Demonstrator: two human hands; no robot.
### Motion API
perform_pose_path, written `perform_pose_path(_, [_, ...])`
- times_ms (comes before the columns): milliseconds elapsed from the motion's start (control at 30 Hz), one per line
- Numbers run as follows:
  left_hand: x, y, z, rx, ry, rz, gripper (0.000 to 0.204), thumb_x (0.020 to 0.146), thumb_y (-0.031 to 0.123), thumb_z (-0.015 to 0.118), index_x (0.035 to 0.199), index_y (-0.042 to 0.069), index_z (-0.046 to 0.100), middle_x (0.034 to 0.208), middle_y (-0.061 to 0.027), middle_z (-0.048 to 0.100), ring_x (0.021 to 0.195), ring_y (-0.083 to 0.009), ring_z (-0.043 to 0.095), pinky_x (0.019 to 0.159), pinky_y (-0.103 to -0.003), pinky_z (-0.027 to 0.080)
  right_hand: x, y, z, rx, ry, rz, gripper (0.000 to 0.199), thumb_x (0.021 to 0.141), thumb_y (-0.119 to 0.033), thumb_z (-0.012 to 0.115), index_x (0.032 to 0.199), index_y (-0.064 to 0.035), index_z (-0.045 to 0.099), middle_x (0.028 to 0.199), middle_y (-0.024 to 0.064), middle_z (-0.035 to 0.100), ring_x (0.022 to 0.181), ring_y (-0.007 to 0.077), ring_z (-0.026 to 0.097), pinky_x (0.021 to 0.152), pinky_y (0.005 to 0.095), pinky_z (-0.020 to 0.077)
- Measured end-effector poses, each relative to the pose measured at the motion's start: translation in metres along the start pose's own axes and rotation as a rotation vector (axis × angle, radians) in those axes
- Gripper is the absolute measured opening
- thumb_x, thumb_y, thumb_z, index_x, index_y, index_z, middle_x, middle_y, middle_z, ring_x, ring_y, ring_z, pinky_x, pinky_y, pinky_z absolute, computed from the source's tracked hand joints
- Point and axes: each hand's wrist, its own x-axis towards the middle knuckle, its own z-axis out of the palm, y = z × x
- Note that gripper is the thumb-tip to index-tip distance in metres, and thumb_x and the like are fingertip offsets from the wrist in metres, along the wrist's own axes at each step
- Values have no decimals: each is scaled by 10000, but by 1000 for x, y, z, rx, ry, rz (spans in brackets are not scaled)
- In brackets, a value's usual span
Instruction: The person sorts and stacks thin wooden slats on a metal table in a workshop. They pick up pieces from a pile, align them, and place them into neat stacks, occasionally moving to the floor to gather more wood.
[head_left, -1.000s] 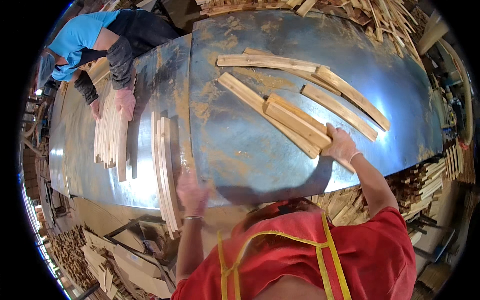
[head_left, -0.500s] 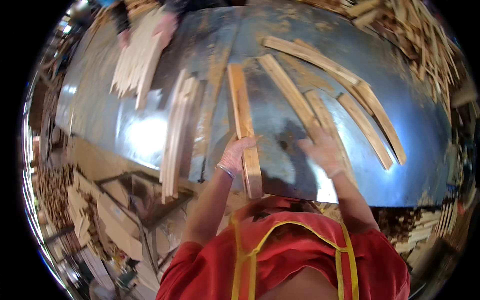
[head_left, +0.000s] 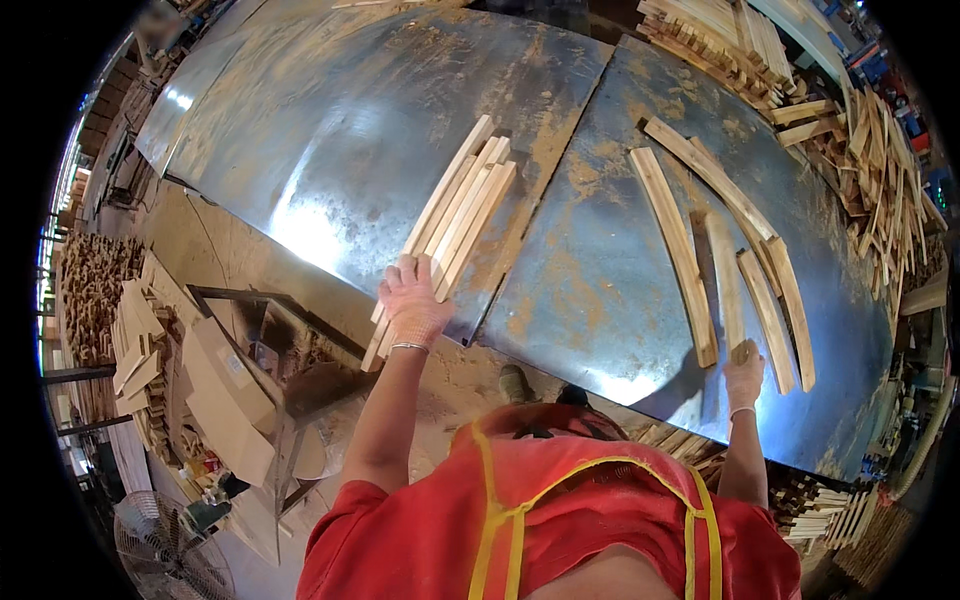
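Note:
My left hand (head_left: pixel 412 305), in a pale work glove, lies over the near end of a small bundle of light wooden strips (head_left: pixel 465 205). Its fingers are spread across the top of them. Off to the right, my right hand (head_left: pixel 743 378), also gloved, is closed around the near end of a wooden strip (head_left: pixel 722 265) lying on the metal table (head_left: pixel 570 270). Just left of that strip is a longer squared strip (head_left: pixel 672 240). On its other side lie a shorter strip (head_left: pixel 766 315) and long curved pieces (head_left: pixel 790 310).
A seam runs across the table, and sawdust is scattered over it. Wood offcuts (head_left: pixel 875 180) heap up at the right, behind them stacked strips (head_left: pixel 715 40). Below the table's left edge stand cardboard (head_left: pixel 228 390), a metal frame (head_left: pixel 285 400) and a fan (head_left: pixel 170 545).
My left hand has gone from the single strip in the middle to the bundle. My right hand has closed on a strip's near end. The co-worker's hands and their strips have left the view.

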Motion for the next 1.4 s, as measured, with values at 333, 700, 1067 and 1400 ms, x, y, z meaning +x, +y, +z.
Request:
perform_pose_path(333, [-3, -77, 6, -566, -143, -243, 587, 965, 493, 611, 1374, 73, 612, 1348, -225, 652, 1233, -433, 614, 1032, -497, 475, -95, -309, 103, 1012, -685, -45, 597, 945, -333, 687, 1380, 61, 577, 1074, 124, 688, 971, 212, 646, 851, 342, 541])
perform_pose_path(700, [-9, -51, -15, -273, 102, 74, 596, 918, 391, 708, 1327, -26, 594, 1371, -240, 635, 1200, -451, 630, 983, -526, 526, -40, -348, 105, 324, -384, -594, 611, 885, -367, 681, 1350, 15, 574, 1204, 234, 684, 1178, 441, 644, 1018, 494, 522])
perform_pose_path(1067, [-38, 223, 18, -1031, -680, 483, 579, 938, 322, 747, 1416, 23, 616, 1350, -159, 654, 1194, -262, 645, 1031, -404, 523, 78, -154, 8, 735, -899, -295, 800, 892, -428, 736, 1553, -58, 481, 1351, 200, 668, 1110, 332, 684, 959, 444, 550])
perform_pose_path(1400, [-66, 247, 7, -1351, -647, -341, 368, 894, 184, 765, 1239, 72, 706, 968, -42, 703, 862, -168, 665, 772, -357, 560, 323, -127, -8, -250, -231, -424, 639, 842, -306, 728, 1442, -175, 553, 1389, 197, 658, 1314, 387, 612, 1064, 493, 519])
